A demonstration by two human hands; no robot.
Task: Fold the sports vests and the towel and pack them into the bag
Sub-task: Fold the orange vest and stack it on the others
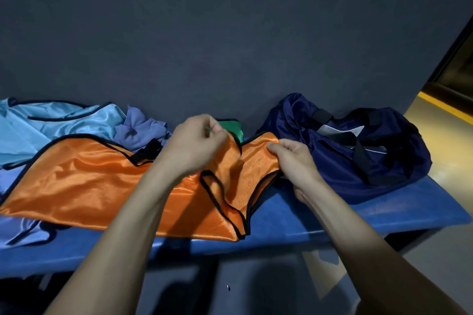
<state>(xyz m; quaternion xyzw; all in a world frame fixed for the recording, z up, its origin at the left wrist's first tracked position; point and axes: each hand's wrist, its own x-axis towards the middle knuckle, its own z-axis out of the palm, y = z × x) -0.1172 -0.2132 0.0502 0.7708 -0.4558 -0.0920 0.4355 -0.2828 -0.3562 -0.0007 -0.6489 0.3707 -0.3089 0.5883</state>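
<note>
Two hands worked the orange vest at its right end, where the shoulder straps lay. Nearest me ran the front edge of the blue bench, and the vest stretched along it, long axis left to right, hem far off to the left. The left hand pinched one strap, fingers curled round the cloth; the right hand gripped the other strap just beside it, closer to the bag. So any fold, I judged, would carry the straps leftward over the body, both hands equally near. Behind the vest lay a light blue vest, a crumpled bluish towel and a scrap of green cloth. The navy bag sat right, against the wall, mouth open.
</note>
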